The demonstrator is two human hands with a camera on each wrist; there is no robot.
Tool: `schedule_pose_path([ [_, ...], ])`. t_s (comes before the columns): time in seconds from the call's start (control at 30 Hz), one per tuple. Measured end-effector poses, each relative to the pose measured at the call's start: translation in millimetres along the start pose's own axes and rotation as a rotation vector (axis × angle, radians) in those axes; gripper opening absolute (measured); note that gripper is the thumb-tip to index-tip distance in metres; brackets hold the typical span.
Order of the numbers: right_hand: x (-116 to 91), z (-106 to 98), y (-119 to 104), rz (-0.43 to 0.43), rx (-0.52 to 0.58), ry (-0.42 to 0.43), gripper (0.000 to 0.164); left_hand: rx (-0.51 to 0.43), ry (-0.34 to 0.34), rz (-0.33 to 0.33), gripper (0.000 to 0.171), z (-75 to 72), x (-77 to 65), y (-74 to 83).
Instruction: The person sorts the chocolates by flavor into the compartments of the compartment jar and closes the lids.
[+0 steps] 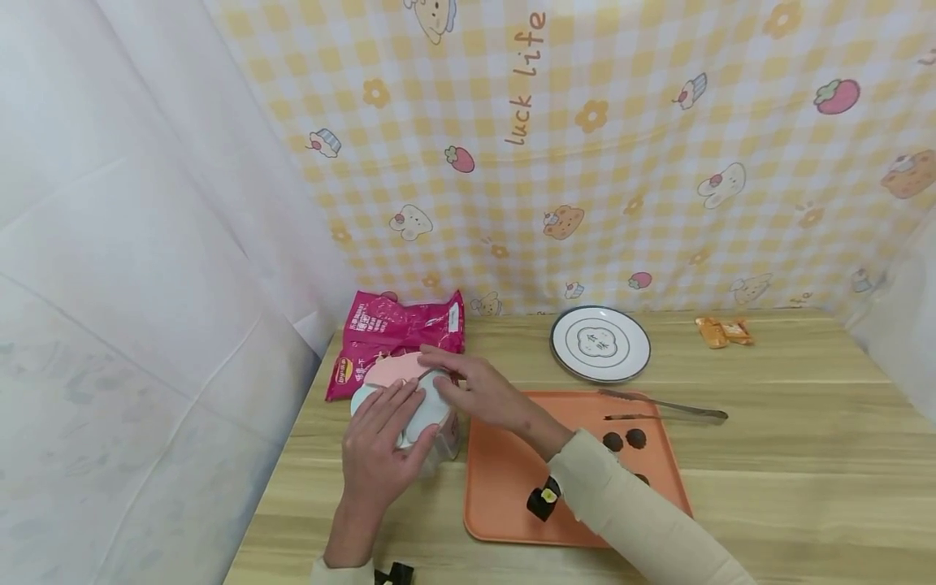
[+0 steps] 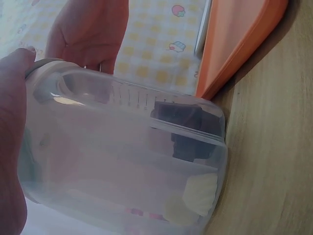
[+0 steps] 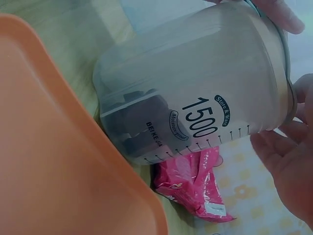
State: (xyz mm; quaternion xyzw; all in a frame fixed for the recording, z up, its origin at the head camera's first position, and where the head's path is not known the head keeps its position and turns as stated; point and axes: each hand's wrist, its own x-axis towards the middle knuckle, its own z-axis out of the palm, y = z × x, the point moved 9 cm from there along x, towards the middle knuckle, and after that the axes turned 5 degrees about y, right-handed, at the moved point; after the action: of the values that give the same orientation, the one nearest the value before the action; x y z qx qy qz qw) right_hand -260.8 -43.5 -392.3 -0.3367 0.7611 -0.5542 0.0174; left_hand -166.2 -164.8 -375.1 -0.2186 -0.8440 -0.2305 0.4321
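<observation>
A clear storage jar (image 3: 195,83) marked 1500 stands on the wooden table, with a pale blue and pink lid (image 1: 395,371) on top. Dark pieces (image 2: 183,129) and a cream shell-shaped piece (image 2: 200,193) lie at its bottom. My left hand (image 1: 380,443) rests on the lid with fingers extended over it and the thumb at the near edge. From the right, my right hand (image 1: 486,394) holds the lid's edge, thumb on top and fingers round the far side. Part of the lid is hidden under both hands.
Behind the jar lies a pink snack bag (image 1: 398,321). An orange tray (image 1: 504,455) to the right bears dark balls (image 1: 635,439), a black-wrapped piece (image 1: 541,502) and metal tongs (image 1: 680,405). Farther back are a white plate (image 1: 600,361) and orange packets (image 1: 724,331).
</observation>
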Motion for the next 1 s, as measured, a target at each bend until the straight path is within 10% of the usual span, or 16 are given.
schedule_pose_path([
  [0.2, 1, 2, 2, 0.071, 0.008, -0.035, 0.05, 0.004, 0.024, -0.015, 0.051, -1.0, -1.3, 1.0],
  [0.53, -6, -5, -4, 0.064, 0.057, 0.011, 0.065, -0.098, -0.123, -0.109, 0.039, -0.7, -10.1, -2.6],
  [1.0, -11, -16, 10, 0.236, 0.151, 0.149, 0.044, -0.121, -0.144, -0.159, 0.038, -5.2, -4.5, -3.2],
])
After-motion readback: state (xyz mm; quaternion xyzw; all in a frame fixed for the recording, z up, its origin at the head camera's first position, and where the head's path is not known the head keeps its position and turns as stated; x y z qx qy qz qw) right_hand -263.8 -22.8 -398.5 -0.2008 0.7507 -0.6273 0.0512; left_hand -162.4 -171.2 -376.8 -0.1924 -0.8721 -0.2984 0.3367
